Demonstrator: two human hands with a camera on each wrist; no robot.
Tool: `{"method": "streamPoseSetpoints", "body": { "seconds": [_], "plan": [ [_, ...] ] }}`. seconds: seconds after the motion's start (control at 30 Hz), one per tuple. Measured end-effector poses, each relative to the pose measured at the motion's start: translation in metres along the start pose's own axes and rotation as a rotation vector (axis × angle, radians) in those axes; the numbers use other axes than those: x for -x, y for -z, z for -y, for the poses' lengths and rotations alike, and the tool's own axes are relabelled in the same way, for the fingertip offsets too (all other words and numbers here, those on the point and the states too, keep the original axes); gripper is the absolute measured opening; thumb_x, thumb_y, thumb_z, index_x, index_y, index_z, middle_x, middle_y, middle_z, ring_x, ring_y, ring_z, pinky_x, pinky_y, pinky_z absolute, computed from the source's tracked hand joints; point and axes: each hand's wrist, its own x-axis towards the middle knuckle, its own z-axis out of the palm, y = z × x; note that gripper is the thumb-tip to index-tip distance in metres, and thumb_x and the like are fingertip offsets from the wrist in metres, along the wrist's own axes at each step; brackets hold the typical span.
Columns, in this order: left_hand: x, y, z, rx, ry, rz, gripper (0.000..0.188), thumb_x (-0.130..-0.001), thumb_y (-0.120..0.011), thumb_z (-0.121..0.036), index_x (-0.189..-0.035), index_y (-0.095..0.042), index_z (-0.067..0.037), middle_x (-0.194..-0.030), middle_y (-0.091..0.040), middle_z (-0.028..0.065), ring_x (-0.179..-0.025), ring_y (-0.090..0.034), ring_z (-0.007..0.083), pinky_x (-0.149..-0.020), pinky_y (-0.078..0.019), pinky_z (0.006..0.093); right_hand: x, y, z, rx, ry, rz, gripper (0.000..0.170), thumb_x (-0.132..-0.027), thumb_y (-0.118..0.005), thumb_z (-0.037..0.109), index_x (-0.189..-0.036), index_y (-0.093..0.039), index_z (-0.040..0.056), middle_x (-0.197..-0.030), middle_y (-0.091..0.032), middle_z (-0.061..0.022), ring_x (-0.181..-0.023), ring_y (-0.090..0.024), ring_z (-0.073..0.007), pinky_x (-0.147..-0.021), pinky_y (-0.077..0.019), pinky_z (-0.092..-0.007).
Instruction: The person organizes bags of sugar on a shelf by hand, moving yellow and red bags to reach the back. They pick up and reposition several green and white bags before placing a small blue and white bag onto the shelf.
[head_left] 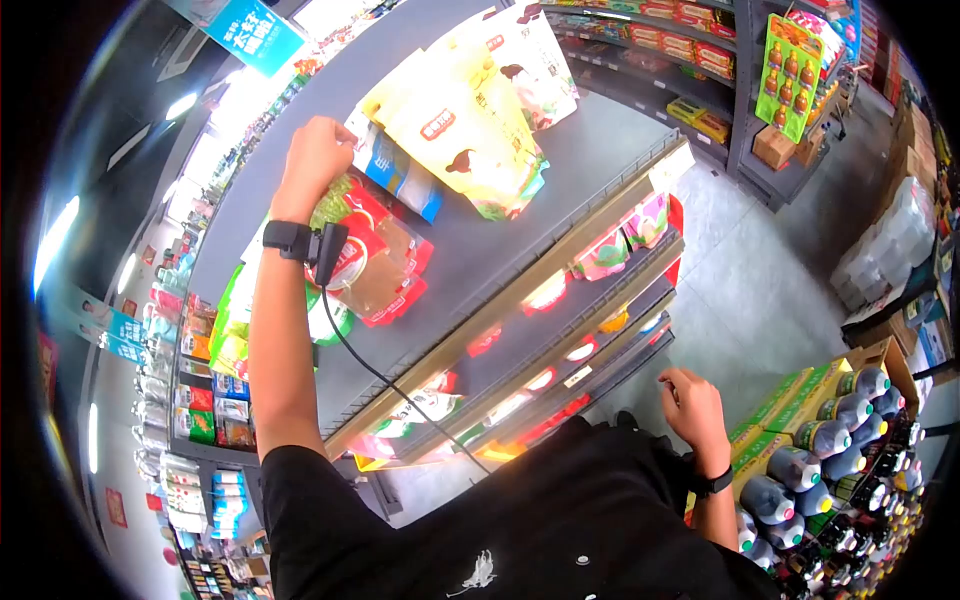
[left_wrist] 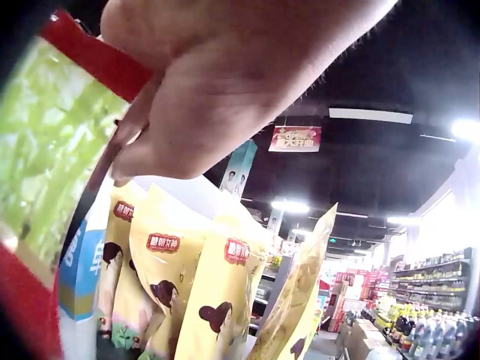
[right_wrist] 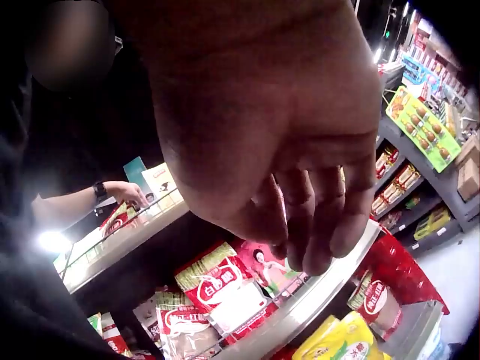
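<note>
My left hand (head_left: 318, 160) is at the top of the shelf, its fingers curled at the upper edge of a red bag with a green pattern (left_wrist: 56, 127). In the left wrist view the fingers pinch that edge; the fingertips are partly hidden. Right beside it stands a blue and white packet (head_left: 400, 178), and beyond that several yellow pouches (head_left: 455, 120). Red bags with brown contents (head_left: 385, 265) lie just below the hand. My right hand (head_left: 693, 408) hangs in front of the body, loosely curled and holding nothing.
Lower tiers of the shelf hold red sugar bags (right_wrist: 217, 289) and yellow packets (right_wrist: 341, 337). A wire guard (head_left: 610, 190) runs along the top shelf's front edge. Large dark bottles (head_left: 790, 470) stand in yellow cartons at the right. Another shelf unit (head_left: 650, 90) stands farther back.
</note>
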Motion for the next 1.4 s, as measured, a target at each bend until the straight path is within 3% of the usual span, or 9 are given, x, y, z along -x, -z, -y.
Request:
{"method": "streamPoseSetpoints", "body": {
  "seconds": [0.4, 0.57, 0.7, 0.83, 0.97, 1.1, 1.17, 1.27, 1.4],
  "plan": [
    [-0.004, 0.073, 0.026, -0.166, 0.151, -0.527, 0.035, -0.091, -0.061, -0.027, -0.116, -0.083, -0.017, -0.103, -0.078, 0.0201, -0.099, -0.076, 0.0390, -0.094, -0.0579, 0.0456, -0.015, -0.011, -0.001, 0.042, 0.114, 0.071, 0.016, -0.092, -0.061, 0.012, -0.103, -0.070, 0.0057, -0.093, -0.072, -0.0170, -0.082, -0.069, -0.0420, -0.072, -0.0564, -0.0517],
    [0.019, 0.137, 0.046, -0.113, 0.191, -1.056, 0.030, -0.094, -0.070, -0.047, -0.119, -0.082, -0.034, -0.107, -0.082, 0.0039, -0.099, -0.078, 0.0222, -0.089, -0.0581, 0.0345, -0.013, -0.015, 0.012, 0.065, 0.195, 0.078, 0.015, -0.092, -0.062, 0.012, -0.103, -0.069, 0.0053, -0.092, -0.070, -0.0153, -0.083, -0.069, -0.0412, -0.071, -0.0563, -0.0515],
    [0.088, 0.178, 0.031, -0.133, 0.050, -1.212, 0.044, -0.098, -0.071, -0.042, -0.121, -0.076, -0.005, -0.116, -0.077, 0.0161, -0.103, -0.074, 0.0277, -0.091, -0.0582, 0.0402, -0.009, -0.017, 0.033, -0.095, 0.243, 0.086, 0.019, -0.094, -0.066, 0.014, -0.111, -0.068, 0.0044, -0.095, -0.069, -0.0170, -0.087, -0.070, -0.0397, -0.075, -0.0567, -0.0499],
    [0.156, 0.157, -0.018, 0.182, -0.122, -0.954, 0.062, -0.095, -0.070, -0.058, -0.130, -0.072, -0.007, -0.130, -0.070, 0.0262, -0.113, -0.070, 0.0418, -0.101, -0.0534, 0.0636, -0.007, -0.023, 0.080, -0.477, 0.248, 0.259, 0.051, -0.097, -0.076, 0.024, -0.139, -0.059, 0.0005, -0.116, -0.068, -0.0225, -0.099, -0.071, -0.0362, -0.086, -0.0580, -0.0425],
    [0.219, 0.072, -0.025, 0.653, 0.051, -0.763, 0.031, -0.101, -0.074, -0.019, -0.125, -0.077, 0.001, -0.118, -0.079, 0.0162, -0.104, -0.075, 0.0172, -0.093, -0.0580, 0.0300, -0.006, -0.042, 0.120, -0.984, 0.446, 0.484, 0.108, -0.090, -0.085, 0.033, -0.168, -0.016, 0.0066, -0.153, -0.053, -0.0223, -0.124, -0.065, -0.0333, -0.099, -0.0564, -0.0431],
    [0.320, 0.017, -0.059, 0.936, 0.283, -0.515, 0.024, -0.104, -0.066, -0.004, -0.124, -0.072, 0.007, -0.119, -0.075, 0.0145, -0.102, -0.070, 0.0167, -0.092, -0.0561, 0.0285, 0.004, -0.062, 0.145, -1.418, 0.112, 1.036, 0.109, -0.089, -0.088, 0.020, -0.168, -0.014, 0.0139, -0.144, -0.058, -0.0189, -0.120, -0.066, -0.0290, -0.093, -0.0592, -0.0426],
    [0.365, -0.002, -0.056, 1.024, 0.451, -0.483, 0.021, -0.103, -0.068, -0.004, -0.121, -0.074, 0.005, -0.115, -0.078, 0.0149, -0.096, -0.070, 0.0112, -0.088, -0.0540, 0.0235, 0.012, -0.076, 0.156, -1.440, -0.140, 0.942, 0.084, -0.091, -0.085, 0.017, -0.156, -0.032, 0.0063, -0.106, -0.071, -0.0131, -0.092, -0.072, -0.0192, -0.072, -0.0592, -0.0299],
    [0.451, -0.033, -0.038, 1.284, 0.745, -0.409, 0.019, -0.105, -0.065, -0.005, -0.122, -0.071, 0.003, -0.101, -0.076, 0.0051, -0.086, -0.065, 0.0055, -0.072, -0.0483, 0.0208, 0.012, -0.096, 0.163, -1.003, -0.255, 1.002, 0.059, -0.093, -0.084, 0.026, -0.138, -0.054, 0.0036, -0.075, -0.067, -0.0027, -0.058, -0.064, -0.0114, -0.052, -0.0516, -0.0246],
    [0.534, -0.054, -0.057, 1.477, 1.118, -0.576, 0.048, -0.106, -0.062, -0.004, -0.150, -0.043, -0.004, -0.110, -0.073, 0.0063, -0.089, -0.065, 0.0061, -0.072, -0.0490, 0.0213, 0.032, -0.122, 0.180, -0.676, -0.349, 1.186, 0.051, -0.094, -0.081, 0.043, -0.119, -0.062, 0.0035, -0.070, -0.063, -0.0020, -0.052, -0.058, -0.0067, -0.043, -0.0406, -0.0218]
  ]
}}
